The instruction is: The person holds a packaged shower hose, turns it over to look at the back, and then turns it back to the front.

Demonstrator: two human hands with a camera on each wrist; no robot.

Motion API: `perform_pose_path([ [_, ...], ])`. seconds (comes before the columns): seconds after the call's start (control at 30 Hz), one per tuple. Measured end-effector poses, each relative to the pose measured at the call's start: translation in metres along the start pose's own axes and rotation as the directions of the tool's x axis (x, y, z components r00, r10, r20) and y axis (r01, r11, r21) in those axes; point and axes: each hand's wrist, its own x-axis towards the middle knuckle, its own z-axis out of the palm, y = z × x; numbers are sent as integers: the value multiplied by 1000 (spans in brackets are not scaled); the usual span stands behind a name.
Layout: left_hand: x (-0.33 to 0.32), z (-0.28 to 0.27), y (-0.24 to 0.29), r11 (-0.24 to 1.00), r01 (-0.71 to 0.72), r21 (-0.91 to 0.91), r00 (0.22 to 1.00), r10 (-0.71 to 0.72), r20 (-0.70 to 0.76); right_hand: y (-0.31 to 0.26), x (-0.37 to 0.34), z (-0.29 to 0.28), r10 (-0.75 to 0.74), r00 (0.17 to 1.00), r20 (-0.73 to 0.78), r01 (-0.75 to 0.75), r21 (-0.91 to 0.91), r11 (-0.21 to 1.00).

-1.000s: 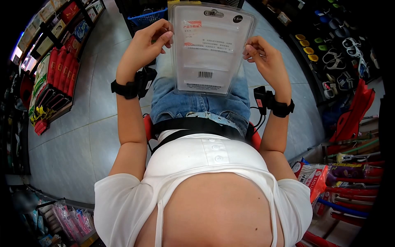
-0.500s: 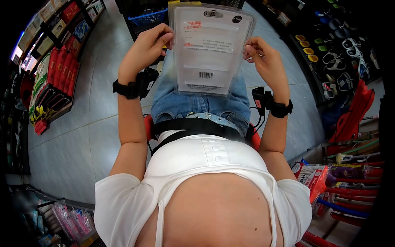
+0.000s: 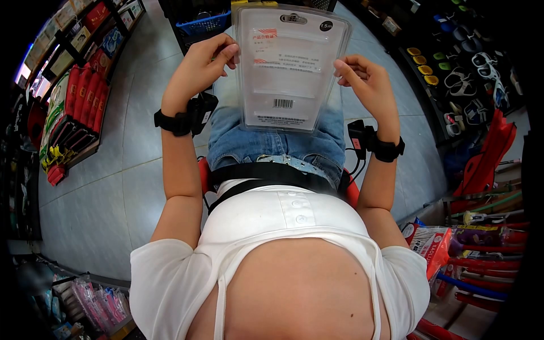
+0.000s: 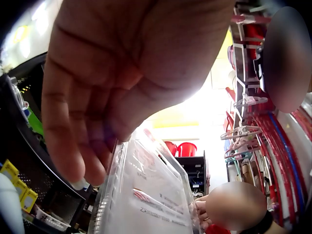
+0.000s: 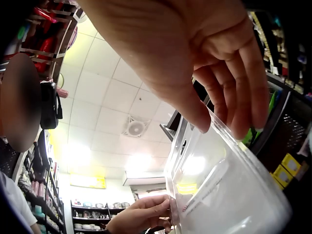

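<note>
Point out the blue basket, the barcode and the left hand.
Blue basket (image 3: 204,26): head view, its side wall.
Barcode (image 3: 283,103): head view, middle of its stripes.
Left hand (image 3: 198,63): head view, middle of the hand.

Grey tiled floor (image 3: 107,170) between dark stocked shelves (image 3: 453,73).

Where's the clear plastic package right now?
In the head view, the package is at top centre, with the left hand pinching its left edge, the right hand its right, and the jeans partly behind.

Head view is looking down; close wrist views are facing up past left grip (image 3: 204,63) and right grip (image 3: 368,82), all sharing the pack (image 3: 289,82).
</note>
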Motion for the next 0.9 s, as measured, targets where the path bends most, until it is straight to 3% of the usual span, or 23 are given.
perform_pose_path([
  [0.33, 0, 1, 6, 997, 17, -73, 999, -19, -37, 0, 1, -6, -125, 992, -24, 121, -117, 986],
  [0.77, -2, -4, 8, 999, 51, -11, 999, -51, 13, 1, 2, -8, -91, 994, -63, 99, 134, 986],
  [0.83, -2, -7, 10, 998, 43, -36, 999, -42, 29, -6, 1, -7, -79, 993, -86, 99, 249, 964],
  [0.9, -4, -8, 12, 997, 11, -77, 1000, -11, 6, -10, -1, -7, -113, 989, -95, 133, 236, 963],
])
